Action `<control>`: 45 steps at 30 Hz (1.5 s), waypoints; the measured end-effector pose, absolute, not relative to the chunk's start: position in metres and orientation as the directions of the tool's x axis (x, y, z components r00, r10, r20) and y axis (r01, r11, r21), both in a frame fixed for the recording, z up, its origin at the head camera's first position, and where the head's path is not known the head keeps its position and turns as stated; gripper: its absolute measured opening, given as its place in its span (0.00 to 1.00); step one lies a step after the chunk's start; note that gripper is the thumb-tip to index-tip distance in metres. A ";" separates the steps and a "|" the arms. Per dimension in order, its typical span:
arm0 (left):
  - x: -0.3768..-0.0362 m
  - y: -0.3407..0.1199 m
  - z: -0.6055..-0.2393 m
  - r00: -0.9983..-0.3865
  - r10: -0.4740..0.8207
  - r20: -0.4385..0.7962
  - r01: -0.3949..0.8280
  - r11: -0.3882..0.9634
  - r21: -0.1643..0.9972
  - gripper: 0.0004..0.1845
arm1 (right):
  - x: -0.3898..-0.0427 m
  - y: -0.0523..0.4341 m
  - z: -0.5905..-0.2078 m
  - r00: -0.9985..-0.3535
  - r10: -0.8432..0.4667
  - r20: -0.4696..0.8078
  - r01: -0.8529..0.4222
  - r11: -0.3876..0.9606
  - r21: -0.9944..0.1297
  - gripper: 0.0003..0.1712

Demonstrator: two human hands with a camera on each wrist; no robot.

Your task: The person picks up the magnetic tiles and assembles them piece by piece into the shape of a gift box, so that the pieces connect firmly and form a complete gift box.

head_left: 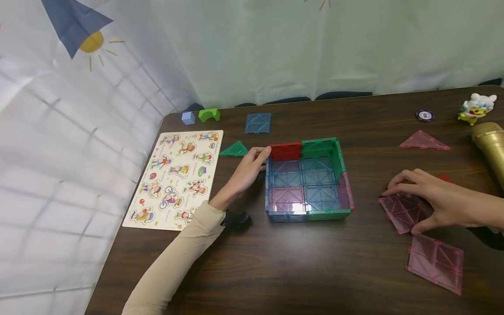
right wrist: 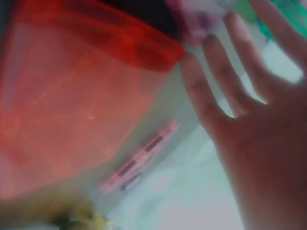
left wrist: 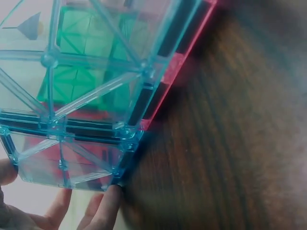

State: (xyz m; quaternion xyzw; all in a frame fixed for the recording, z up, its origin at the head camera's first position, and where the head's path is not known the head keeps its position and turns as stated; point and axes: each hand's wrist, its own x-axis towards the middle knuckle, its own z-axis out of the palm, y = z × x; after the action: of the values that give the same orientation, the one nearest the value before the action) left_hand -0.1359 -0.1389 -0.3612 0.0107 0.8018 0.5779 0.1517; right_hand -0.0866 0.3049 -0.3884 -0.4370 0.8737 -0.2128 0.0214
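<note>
With its left hand (head_left: 246, 170) curled round a corner of the tile box (head_left: 327, 215), the person seems to be fetching another piece, the half-open right hand (head_left: 437, 199) gripping a pink tile (head_left: 402, 212) right of the box, which likely calls for a lift.

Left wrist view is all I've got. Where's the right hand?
Observer: The right hand is touching a pink square tile, to the right of the tile box.
Operator: Any other loose pink square?
Observer: Yes, a second pink square, lower in the head view, flat on the table.
Operator: Loose squares beyond the box?
Observer: One blue square tile, on the far side, toward the curtain.
</note>
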 end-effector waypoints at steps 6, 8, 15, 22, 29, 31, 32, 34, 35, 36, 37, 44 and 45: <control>-0.145 -0.140 -0.365 -0.958 0.198 -0.209 -0.143 0.301 0.943 0.29 | -0.084 0.298 -0.391 -0.622 -0.759 0.192 -0.765 0.538 -0.354 0.51; -0.146 -0.141 -0.365 -0.958 0.199 -0.207 -0.142 0.297 0.944 0.29 | -0.085 0.294 -0.391 -0.615 -0.761 0.208 -0.774 0.531 -0.345 0.49; -0.147 -0.144 -0.366 -0.952 0.215 -0.217 -0.146 0.303 0.942 0.29 | -0.089 0.283 -0.392 -0.609 -0.762 0.222 -0.784 0.536 -0.313 0.45; -0.147 -0.143 -0.368 -0.952 0.213 -0.222 -0.154 0.293 0.944 0.29 | -0.103 0.273 -0.393 -0.651 -0.708 0.275 -0.756 0.572 -0.318 0.38; -0.149 -0.140 -0.369 -0.949 0.217 -0.229 -0.160 0.293 0.943 0.30 | -0.101 0.271 -0.377 -0.817 -0.575 0.046 -0.549 0.750 -0.369 0.46; -0.150 -0.141 -0.370 -0.949 0.214 -0.229 -0.162 0.291 0.943 0.30 | -0.099 0.274 -0.376 -0.825 -0.566 0.007 -0.533 0.773 -0.344 0.51; -0.150 -0.141 -0.370 -0.950 0.213 -0.229 -0.163 0.289 0.943 0.30 | -0.098 0.276 -0.377 -0.821 -0.571 0.005 -0.540 0.773 -0.332 0.53; -0.150 -0.142 -0.370 -0.951 0.208 -0.228 -0.163 0.288 0.943 0.30 | -0.096 0.279 -0.379 -0.815 -0.579 0.023 -0.556 0.770 -0.314 0.52; -0.150 -0.142 -0.371 -0.951 0.207 -0.228 -0.164 0.288 0.943 0.30 | -0.095 0.281 -0.381 -0.811 -0.583 0.035 -0.564 0.767 -0.306 0.51; -0.150 -0.142 -0.371 -0.951 0.208 -0.229 -0.165 0.287 0.944 0.30 | -0.095 0.282 -0.383 -0.810 -0.585 0.046 -0.568 0.764 -0.307 0.50; -0.151 -0.142 -0.371 -0.950 0.209 -0.231 -0.166 0.286 0.944 0.31 | -0.094 0.283 -0.384 -0.811 -0.582 0.057 -0.569 0.762 -0.310 0.50; -0.153 -0.138 -0.370 -0.946 0.218 -0.241 -0.175 0.281 0.943 0.31 | -0.105 0.280 -0.363 -0.817 -0.558 0.147 -0.574 0.757 -0.314 0.51; -0.153 -0.138 -0.370 -0.946 0.219 -0.241 -0.176 0.280 0.944 0.31 | -0.109 0.278 -0.355 -0.821 -0.545 0.171 -0.569 0.756 -0.323 0.52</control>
State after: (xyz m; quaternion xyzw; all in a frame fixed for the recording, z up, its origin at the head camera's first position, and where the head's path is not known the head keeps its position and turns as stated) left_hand -0.1525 -0.1379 -0.3697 0.0136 0.7828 0.6000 0.1644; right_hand -0.1091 0.2776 -0.3552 -0.2974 0.9365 -0.1827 -0.0331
